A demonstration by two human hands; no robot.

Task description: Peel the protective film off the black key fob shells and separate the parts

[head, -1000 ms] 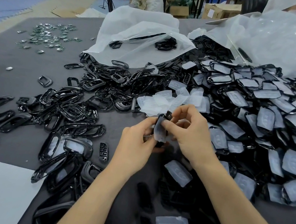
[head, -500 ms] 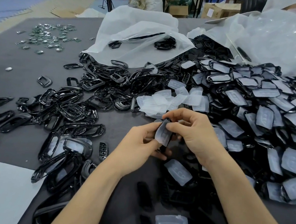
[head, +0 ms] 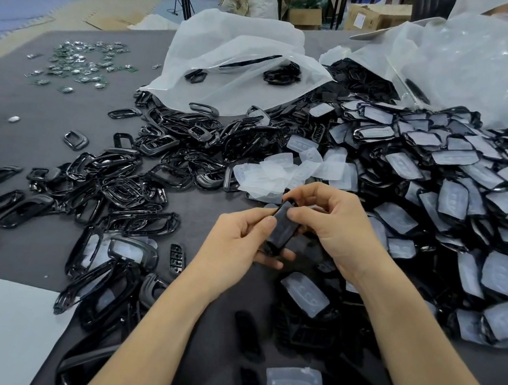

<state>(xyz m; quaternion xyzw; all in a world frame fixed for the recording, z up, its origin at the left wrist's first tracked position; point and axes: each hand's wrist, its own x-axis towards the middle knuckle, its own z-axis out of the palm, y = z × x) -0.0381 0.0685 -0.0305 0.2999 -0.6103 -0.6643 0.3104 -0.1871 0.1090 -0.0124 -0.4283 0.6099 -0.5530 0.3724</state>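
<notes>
Holding shell [head: 282, 228] over desk [head: 42, 112]: our left hand [head: 234, 242] fingers [head: 268, 263] curl round it, right hand [head: 334, 225] fingers pinch top.

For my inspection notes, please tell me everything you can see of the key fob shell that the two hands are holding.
The key fob shell is an elongated black plastic piece with a dull grey sheen on its face; whether film covers it is unclear. It is held above the grey table, almost on end, leaning slightly right. The left hand pinches its left edge and bottom; the right hand grips its top.
</notes>
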